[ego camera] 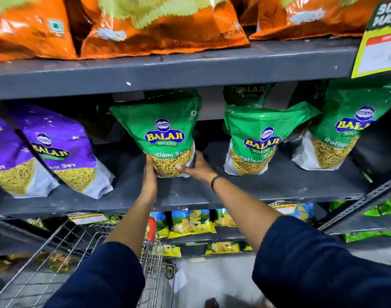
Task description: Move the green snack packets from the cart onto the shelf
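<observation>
A green snack packet (161, 130) stands upright on the grey middle shelf (267, 187), held at its base from both sides. My left hand (149, 174) presses its lower left corner and my right hand (198, 167) grips its lower right corner, thumb across the front. Two more green packets (259, 138) (345, 127) stand on the same shelf to the right, with another green packet (249, 94) behind them. The wire cart (83, 252) with a red handle sits below, at bottom left; its contents are blurred.
Purple snack packets (57, 147) lean on the shelf at the left. Orange chip bags (159, 25) fill the shelf above. A yellow price tag (378, 52) hangs at upper right. Yellow and blue packets (192, 223) line the lower shelves.
</observation>
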